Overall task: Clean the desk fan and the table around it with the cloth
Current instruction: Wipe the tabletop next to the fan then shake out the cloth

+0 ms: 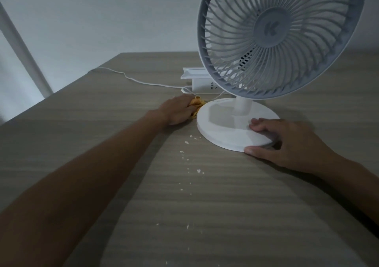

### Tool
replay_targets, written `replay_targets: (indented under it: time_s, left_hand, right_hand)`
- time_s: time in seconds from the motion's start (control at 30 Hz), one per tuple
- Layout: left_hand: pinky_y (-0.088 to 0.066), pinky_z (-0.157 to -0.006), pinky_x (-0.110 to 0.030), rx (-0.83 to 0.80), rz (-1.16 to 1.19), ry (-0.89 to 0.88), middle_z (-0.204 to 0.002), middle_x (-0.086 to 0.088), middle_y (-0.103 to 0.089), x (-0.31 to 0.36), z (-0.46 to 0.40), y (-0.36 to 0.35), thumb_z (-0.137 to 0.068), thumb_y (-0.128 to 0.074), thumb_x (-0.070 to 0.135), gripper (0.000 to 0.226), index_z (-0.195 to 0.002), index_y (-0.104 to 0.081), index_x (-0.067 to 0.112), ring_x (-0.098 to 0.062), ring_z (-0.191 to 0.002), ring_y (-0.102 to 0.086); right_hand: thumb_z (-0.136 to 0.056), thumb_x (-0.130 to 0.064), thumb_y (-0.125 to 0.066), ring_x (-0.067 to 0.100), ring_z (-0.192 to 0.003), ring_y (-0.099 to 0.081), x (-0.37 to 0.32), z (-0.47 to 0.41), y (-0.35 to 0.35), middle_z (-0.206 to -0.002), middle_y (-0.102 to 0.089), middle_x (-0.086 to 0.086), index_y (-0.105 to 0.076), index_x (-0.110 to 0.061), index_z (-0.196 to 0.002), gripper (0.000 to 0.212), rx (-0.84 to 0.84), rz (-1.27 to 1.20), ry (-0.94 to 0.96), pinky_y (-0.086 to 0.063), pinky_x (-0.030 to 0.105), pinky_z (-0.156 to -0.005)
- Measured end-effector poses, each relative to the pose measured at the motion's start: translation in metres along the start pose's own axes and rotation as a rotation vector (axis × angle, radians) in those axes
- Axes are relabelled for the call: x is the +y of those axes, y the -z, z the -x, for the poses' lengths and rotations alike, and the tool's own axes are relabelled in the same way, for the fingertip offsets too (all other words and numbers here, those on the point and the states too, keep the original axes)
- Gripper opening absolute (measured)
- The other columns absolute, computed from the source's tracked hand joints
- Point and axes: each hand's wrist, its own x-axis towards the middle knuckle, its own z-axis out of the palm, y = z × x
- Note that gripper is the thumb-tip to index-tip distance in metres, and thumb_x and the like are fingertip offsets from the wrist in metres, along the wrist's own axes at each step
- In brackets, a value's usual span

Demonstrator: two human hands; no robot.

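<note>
Left grip: the left hand (177, 111) is curling closed around the bunched yellow cloth (196, 105), pressing it down on the table (82, 123) right against the left edge of the fan's base (223, 127).
Right grip: the right hand (287, 143) is lying loosely spread on the near right rim of the base, fingers on top and thumb at the edge, bracing rather than clasping.
Desk fan: the desk fan (276, 39) is standing upright at the far right of the table, its grille tilting toward the camera.
Cable risk: a white cable (143, 81) is running just behind the cloth; a wipe going backward is likely snagging it and tugging the fan or the white box (200, 80) behind.
Tipping risk: the head is looking heavy over a thin stem; if the bracing hand is easing off while the cloth is pushing sideways, the fan is probably sliding or rocking.
Crumb risk: white crumbs (192, 160) are lying scattered in front of the base toward the viewer; a careless sweep is likely spreading them or pushing them under the base or off the edge.
Cloth risk: being so tightly bunched, the cloth is offering little wiping face and may be missing dust.
</note>
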Motion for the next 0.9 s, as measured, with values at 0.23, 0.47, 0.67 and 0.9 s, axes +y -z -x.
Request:
replay_targets:
  time_s: [0.23,0.47,0.67,0.9]
  left_hand:
    - [-0.03,-0.101,-0.035,-0.017,0.039,0.004,-0.139,-0.004,-0.051,0.009,0.058,0.002,-0.099,-0.035,0.026,0.036,-0.133,-0.046,0.022,-0.026,-0.124,-0.046]
    - [-0.035,-0.104,-0.042,-0.042,0.071,-0.018,-0.132,-0.003,-0.055,0.03,0.116,0.005,-0.092,-0.036,0.029,0.037,-0.125,-0.05,0.02,-0.025,-0.119,-0.048]
    - [-0.032,-0.095,-0.031,-0.028,0.095,-0.075,-0.13,0.0,-0.056,0.057,0.163,0.004,-0.091,-0.038,0.026,0.038,-0.125,-0.051,0.018,-0.02,-0.118,-0.048]
    - [-0.031,-0.102,-0.03,-0.007,0.075,-0.104,-0.142,0.007,-0.047,0.079,0.21,-0.003,-0.097,-0.041,0.021,0.037,-0.134,-0.045,0.026,-0.012,-0.129,-0.041]
  right_hand:
    - [-0.066,-0.061,-0.072,-0.007,-0.119,-0.049,-0.005,0.007,-0.005,-0.129,-0.063,-0.015,-0.066,-0.025,-0.117,0.062,0.038,-0.032,-0.007,-0.031,0.016,-0.104]
    - [-0.075,-0.053,-0.073,0.01,-0.136,-0.044,-0.005,0.009,-0.01,-0.143,-0.054,-0.008,-0.061,-0.027,-0.126,0.059,0.019,-0.04,-0.045,-0.029,0.024,-0.111]
    - [-0.08,-0.056,-0.065,0.012,-0.146,-0.029,-0.009,0.011,-0.013,-0.15,-0.046,-0.002,-0.053,-0.024,-0.136,0.065,-0.03,-0.046,-0.093,-0.025,0.038,-0.119]
    - [-0.092,-0.05,-0.055,0.021,-0.148,-0.024,-0.027,0.027,-0.007,-0.153,-0.041,0.003,-0.045,-0.017,-0.142,0.061,-0.007,-0.034,-0.083,-0.027,0.042,-0.115]
